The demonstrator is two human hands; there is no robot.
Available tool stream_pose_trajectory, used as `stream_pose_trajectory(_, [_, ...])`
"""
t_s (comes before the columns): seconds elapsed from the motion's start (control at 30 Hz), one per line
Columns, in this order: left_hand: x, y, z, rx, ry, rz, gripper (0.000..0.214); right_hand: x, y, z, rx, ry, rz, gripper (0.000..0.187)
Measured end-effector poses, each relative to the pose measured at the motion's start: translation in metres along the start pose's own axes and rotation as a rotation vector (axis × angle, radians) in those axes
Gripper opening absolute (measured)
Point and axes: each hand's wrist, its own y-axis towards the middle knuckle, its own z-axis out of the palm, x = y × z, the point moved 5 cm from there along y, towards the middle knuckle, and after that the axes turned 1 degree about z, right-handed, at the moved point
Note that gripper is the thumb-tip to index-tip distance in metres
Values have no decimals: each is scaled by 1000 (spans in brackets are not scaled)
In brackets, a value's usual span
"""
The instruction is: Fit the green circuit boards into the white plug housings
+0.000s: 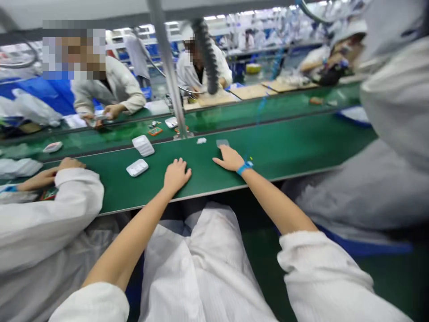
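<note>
My left hand point(176, 175) rests on the green work surface point(288, 150) near its front edge, fingers apart and holding nothing. To its left lie a white plastic casing point(137, 167) and, just behind that, a stack of similar white casings point(143, 146). My right hand point(229, 158), with a blue band point(245, 167) round the wrist, reaches farther in. Its thumb is stretched away from the fingers, whose tips touch or overlap a small greyish, see-through flat piece point(222, 142). Between and beyond my hands sits a small white bit point(201, 140).
A metal post point(172, 76) rises behind the work surface, near a raised green belt point(228, 115) with orange-edged parts point(155, 131). Close on my left is a co-worker's sleeve point(78, 185); another person point(398, 112) sits close on my right. More people work across the line.
</note>
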Motion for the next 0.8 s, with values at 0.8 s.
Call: stream_pose_trajectory(0.8, [26, 69, 25, -25, -249, 205, 18, 51, 131, 21, -297, -20, -195, 40])
